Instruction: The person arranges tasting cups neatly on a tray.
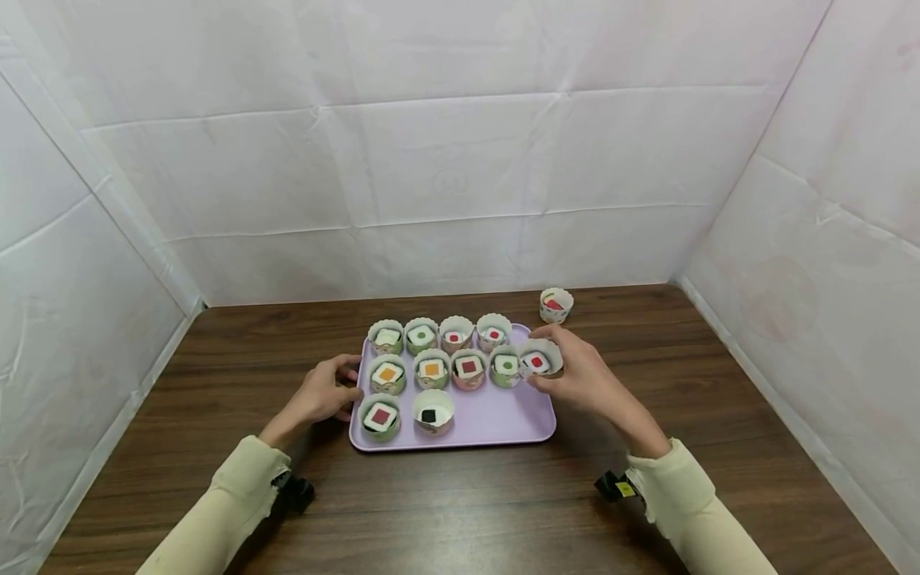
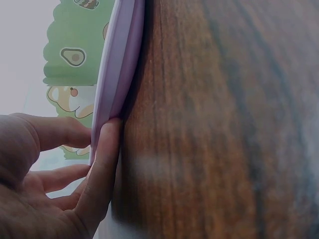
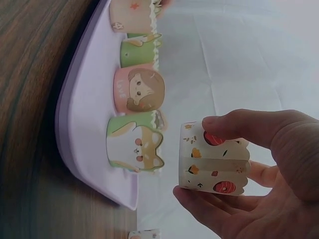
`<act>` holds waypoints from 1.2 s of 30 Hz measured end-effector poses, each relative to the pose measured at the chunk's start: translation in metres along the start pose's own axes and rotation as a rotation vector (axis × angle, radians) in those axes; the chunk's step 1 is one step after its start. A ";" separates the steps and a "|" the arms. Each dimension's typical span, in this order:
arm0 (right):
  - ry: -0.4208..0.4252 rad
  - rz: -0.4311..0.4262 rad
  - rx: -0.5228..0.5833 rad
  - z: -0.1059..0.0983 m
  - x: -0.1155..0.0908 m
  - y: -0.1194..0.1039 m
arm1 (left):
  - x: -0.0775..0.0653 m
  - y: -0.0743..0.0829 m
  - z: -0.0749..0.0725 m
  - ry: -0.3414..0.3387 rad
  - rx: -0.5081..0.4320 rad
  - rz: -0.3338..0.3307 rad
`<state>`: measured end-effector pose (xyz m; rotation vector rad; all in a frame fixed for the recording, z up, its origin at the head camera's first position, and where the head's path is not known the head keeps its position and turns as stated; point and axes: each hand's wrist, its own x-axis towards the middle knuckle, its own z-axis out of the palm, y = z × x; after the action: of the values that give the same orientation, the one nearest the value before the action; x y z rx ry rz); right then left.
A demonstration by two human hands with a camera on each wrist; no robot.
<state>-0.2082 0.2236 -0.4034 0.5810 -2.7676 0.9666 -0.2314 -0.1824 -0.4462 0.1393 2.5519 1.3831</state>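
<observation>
My right hand (image 1: 580, 371) grips a white paper baking cup (image 3: 214, 167) with orange flowers printed on its side. Inside that cup is a white sushi-like piece (image 1: 536, 362) with a red centre. The cup hangs beside the tray's row of cups in the right wrist view, thumb on one side and fingers on the other. My left hand (image 1: 323, 390) pinches the left edge of the lilac tray (image 1: 496, 423), thumb at the rim and fingers along its outer side. On the tray stand several patterned cups, among them a green cup (image 1: 505, 377) and a pink cup (image 1: 469, 382).
Another cup (image 1: 557, 307) with red and yellow contents stands on the brown wooden table (image 1: 460, 511) behind the tray's right corner. The front-row white cup (image 1: 434, 427) holds a black-topped piece. White sheeting (image 1: 431, 160) encloses the table's back and sides.
</observation>
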 end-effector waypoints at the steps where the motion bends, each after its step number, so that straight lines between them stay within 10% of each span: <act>1: -0.002 -0.002 0.000 0.000 0.000 -0.001 | 0.000 0.000 0.000 0.000 -0.001 0.000; 36: -0.051 -0.101 0.020 0.021 -0.003 -0.023 | 0.001 0.000 -0.001 -0.005 0.000 0.005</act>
<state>-0.1960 0.1949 -0.4076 0.7513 -2.7447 0.9722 -0.2321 -0.1828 -0.4461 0.1486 2.5496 1.3824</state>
